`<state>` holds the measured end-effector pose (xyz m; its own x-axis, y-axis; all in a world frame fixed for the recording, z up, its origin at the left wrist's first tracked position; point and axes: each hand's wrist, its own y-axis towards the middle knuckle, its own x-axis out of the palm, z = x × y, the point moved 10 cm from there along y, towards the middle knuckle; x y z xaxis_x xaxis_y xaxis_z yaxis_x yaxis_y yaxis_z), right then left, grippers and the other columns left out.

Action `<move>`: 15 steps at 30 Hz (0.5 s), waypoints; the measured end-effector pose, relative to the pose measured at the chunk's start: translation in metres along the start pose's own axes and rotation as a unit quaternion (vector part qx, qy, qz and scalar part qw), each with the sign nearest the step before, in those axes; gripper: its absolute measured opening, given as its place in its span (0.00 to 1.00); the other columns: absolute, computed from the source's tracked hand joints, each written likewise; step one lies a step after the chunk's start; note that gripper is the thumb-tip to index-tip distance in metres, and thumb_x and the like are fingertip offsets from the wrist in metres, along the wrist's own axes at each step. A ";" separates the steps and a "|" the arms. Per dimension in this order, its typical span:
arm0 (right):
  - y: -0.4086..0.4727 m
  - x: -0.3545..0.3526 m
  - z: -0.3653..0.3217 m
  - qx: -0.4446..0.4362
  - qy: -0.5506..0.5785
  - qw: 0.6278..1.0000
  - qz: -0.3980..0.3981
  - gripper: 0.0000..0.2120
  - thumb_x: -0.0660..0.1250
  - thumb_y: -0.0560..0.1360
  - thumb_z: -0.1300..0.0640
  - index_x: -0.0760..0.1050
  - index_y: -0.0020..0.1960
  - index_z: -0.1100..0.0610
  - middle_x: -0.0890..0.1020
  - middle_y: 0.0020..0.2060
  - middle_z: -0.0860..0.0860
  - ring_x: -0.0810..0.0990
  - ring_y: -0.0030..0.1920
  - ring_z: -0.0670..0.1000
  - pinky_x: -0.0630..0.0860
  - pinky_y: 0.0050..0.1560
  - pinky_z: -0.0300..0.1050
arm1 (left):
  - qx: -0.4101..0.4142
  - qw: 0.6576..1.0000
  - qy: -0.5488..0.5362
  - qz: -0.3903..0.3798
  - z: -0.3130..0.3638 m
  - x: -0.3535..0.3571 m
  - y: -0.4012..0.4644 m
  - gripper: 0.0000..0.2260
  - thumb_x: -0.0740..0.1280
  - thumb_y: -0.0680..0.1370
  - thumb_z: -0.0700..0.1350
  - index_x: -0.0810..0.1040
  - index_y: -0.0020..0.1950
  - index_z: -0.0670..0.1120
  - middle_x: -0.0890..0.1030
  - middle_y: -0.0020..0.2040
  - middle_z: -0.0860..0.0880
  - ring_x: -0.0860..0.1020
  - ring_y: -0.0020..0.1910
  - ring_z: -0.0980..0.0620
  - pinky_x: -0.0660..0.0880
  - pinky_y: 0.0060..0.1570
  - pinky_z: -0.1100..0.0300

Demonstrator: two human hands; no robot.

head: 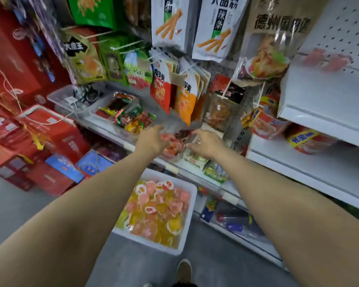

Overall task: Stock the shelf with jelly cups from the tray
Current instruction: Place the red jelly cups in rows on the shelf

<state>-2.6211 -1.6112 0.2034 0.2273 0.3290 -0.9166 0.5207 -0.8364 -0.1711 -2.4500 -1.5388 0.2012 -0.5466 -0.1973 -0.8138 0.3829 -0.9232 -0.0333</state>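
Hands both out over the clear shelf bin [174,150], which sits on the shelf [197,172] edge straight ahead. Left hand [151,139] at the bin's left side, fingers curled around a blurred clump of pink jelly cups [171,141]; looks like a loose cupped hold, but motion blur hides the exact grip. Right hand [207,142] at the bin's right side, fingers bent and part spread, palm down; cannot tell if it pinches a cup or only steadies the bin. Cups lie between the two hands, touching or just beside the left fingers, so left hand is nearer. No clear long axis, cups are roundish. Bin holds pink and dark wrapped pieces, partly filled. White tray [192,206] on the floor below the bin, near the person's shoe [183,270], heaped with yellow, pink and orange jelly cups, so plenty left to stock. Next move probably a drop into the bin, then back down to the tray.
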 end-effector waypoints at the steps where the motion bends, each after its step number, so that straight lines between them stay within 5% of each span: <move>1: 0.004 0.022 0.003 0.001 0.002 1.000 -0.017 0.24 0.68 0.77 0.42 0.73 0.69 0.53 0.79 0.63 0.56 0.78 0.61 0.58 0.76 0.56 0.51 | -0.028 0.999 -0.012 -0.017 -0.019 0.015 -0.004 0.27 0.73 0.74 0.49 0.72 0.71 0.44 0.81 0.60 0.41 0.78 0.60 0.42 0.73 0.54 0.55; 3: 0.008 0.066 0.009 0.006 0.020 0.998 -0.062 0.25 0.68 0.77 0.43 0.72 0.70 0.53 0.78 0.63 0.57 0.78 0.61 0.60 0.77 0.57 0.54 | -0.079 0.995 -0.030 -0.051 -0.055 0.044 -0.014 0.27 0.72 0.75 0.48 0.71 0.73 0.46 0.82 0.59 0.42 0.79 0.57 0.43 0.73 0.51 0.57; 8: 0.010 0.175 0.035 0.028 0.028 0.982 -0.183 0.30 0.68 0.77 0.41 0.70 0.73 0.56 0.75 0.68 0.56 0.75 0.66 0.58 0.74 0.61 0.49 | -0.186 0.976 -0.037 -0.105 -0.137 0.118 -0.048 0.29 0.73 0.74 0.53 0.72 0.72 0.46 0.77 0.67 0.43 0.74 0.65 0.42 0.69 0.62 0.53; 15: 0.008 0.299 0.071 0.052 0.073 0.951 -0.294 0.25 0.67 0.78 0.45 0.71 0.72 0.52 0.77 0.67 0.52 0.76 0.65 0.55 0.73 0.62 0.46 | -0.298 0.937 -0.082 -0.162 -0.219 0.219 -0.091 0.28 0.74 0.74 0.53 0.73 0.71 0.49 0.77 0.66 0.44 0.76 0.62 0.43 0.72 0.58 0.55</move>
<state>-2.6076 -1.5506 -0.0977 0.0374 0.8051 -0.5919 0.5115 -0.5243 -0.6808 -2.4419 -1.4254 -0.1007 -0.7945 -0.0319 -0.6064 0.4983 -0.6049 -0.6211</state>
